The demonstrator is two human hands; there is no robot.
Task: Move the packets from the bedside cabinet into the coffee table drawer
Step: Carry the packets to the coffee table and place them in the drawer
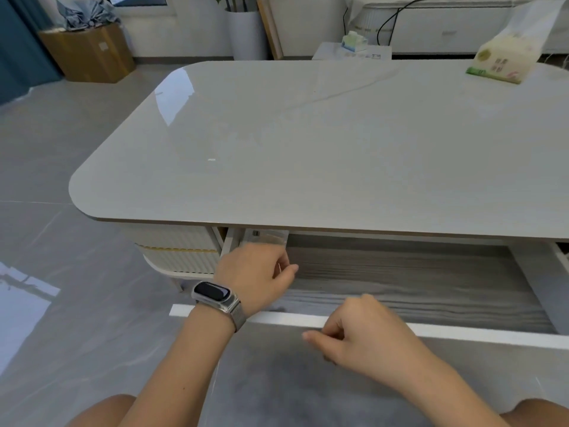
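A: Drawer [400,282] of the coffee table [308,143] pulled well out, wood-grain floor mostly bare. Packets [267,237] at the far left corner, half hidden under the tabletop edge. Looks like 1 clear bundle, maybe more; cannot tell the count.

B: Left hand [257,274]?

A: Over that same corner, fingers curled down toward the packets, thumb stretched to the right. Something pale and thin seems pinched there, so probably setting the packets down; release not yet visible.

B: And the right hand [357,331]?

A: At the white front rail [446,332] of the drawer, fingers curled loosely, index pointing left. Holding nothing visible; whether gripping the rail, cannot tell.

B: So, progress?

A: Late, by judgement. Packets already inside the drawer. Left to do: let go, withdraw, likely push the drawer shut. Bedside cabinet not in view, so no telling whether more packets wait there.

B: Surface and room?

A: Glossy grey tabletop with rounded corners, strong window glare at the left. Tissue pack [505,60] on the far right corner. Smartwatch [215,295] on the left wrist. Beyond: cardboard box [89,50] with crumpled grey paper, tall white vase [249,35], low white cabinet [446,29] with a black cable, small tissue box [354,41] on a stool. Grey polished floor tiles, teal curtain at the far left.
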